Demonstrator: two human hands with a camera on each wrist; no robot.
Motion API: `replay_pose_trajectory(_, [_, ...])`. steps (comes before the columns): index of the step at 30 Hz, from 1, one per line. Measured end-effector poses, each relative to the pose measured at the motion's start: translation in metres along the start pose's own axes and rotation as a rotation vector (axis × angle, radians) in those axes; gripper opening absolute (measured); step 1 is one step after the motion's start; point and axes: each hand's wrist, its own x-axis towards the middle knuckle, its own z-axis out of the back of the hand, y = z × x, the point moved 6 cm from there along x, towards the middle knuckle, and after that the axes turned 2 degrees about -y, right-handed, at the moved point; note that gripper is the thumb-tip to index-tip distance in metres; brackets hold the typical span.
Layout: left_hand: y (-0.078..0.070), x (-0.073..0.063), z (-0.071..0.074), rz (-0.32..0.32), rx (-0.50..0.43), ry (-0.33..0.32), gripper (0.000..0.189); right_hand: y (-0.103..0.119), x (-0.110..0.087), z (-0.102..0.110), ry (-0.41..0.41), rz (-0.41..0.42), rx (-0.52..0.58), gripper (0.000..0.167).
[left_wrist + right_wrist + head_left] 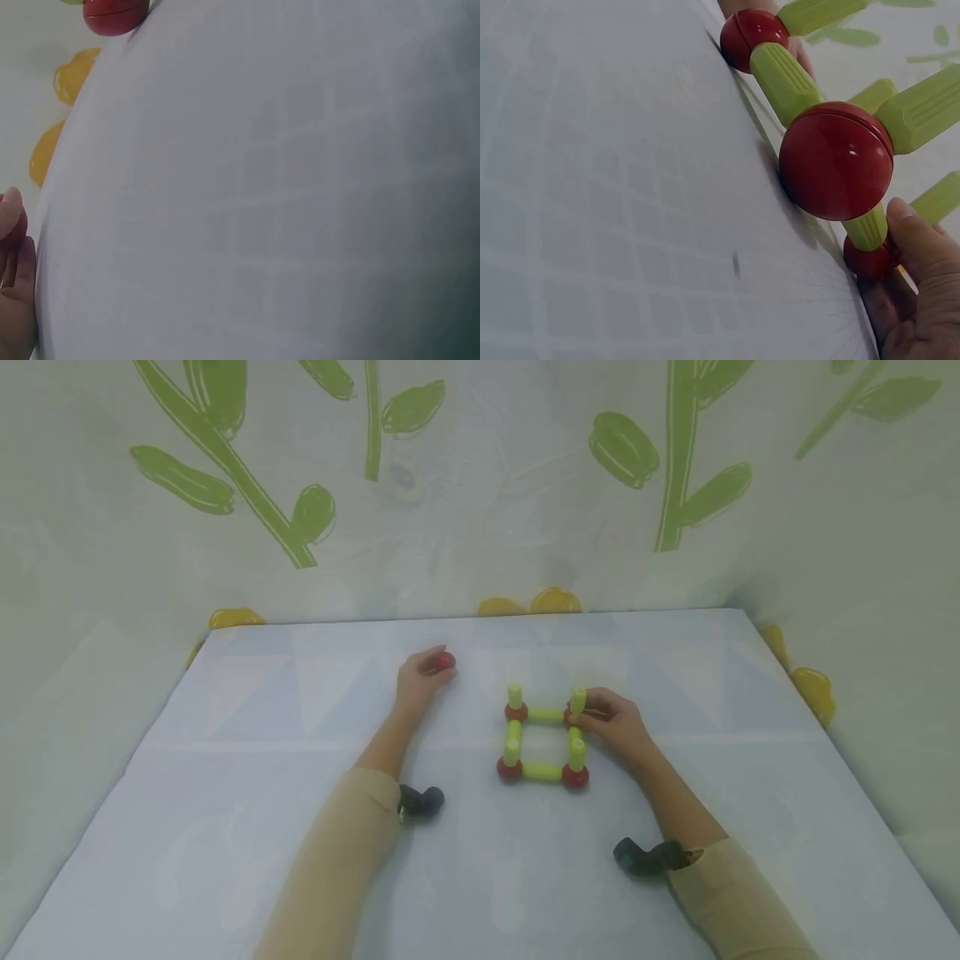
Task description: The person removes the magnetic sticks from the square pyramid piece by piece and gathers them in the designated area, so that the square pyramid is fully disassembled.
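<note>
On the table stands a square frame of green rods [542,772] joined by red balls [575,776] at its corners, with a short green rod [514,697] rising from each ball. My right hand [617,723] pinches the far right corner ball between thumb and fingers; in the right wrist view the thumb lies against that red ball [870,259]. To the left of the frame and farther back, my left hand [420,681] holds a loose red ball [446,661] between thumb and fingers. In the left wrist view this hand [16,300] shows only at the edge.
The white table [247,810] ends at a back edge against a pale cloth wall [480,510] printed with green leaves and yellow shapes. A dark wrist camera [423,802] sits at the left cuff, another dark camera [648,858] at the right.
</note>
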Motion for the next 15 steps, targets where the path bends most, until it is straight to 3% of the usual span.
replay_pose_trajectory(6, [0.004, 0.012, -0.002, -0.081, 0.085, -0.03, 0.056, 0.0, -0.001, -0.001, 0.014, -0.011, 0.005, 0.037])
replay_pose_trajectory(15, [0.0, 0.021, -0.007, -0.044, 0.092, -0.025, 0.057, 0.002, -0.001, 0.001, 0.007, 0.004, 0.0, 0.036])
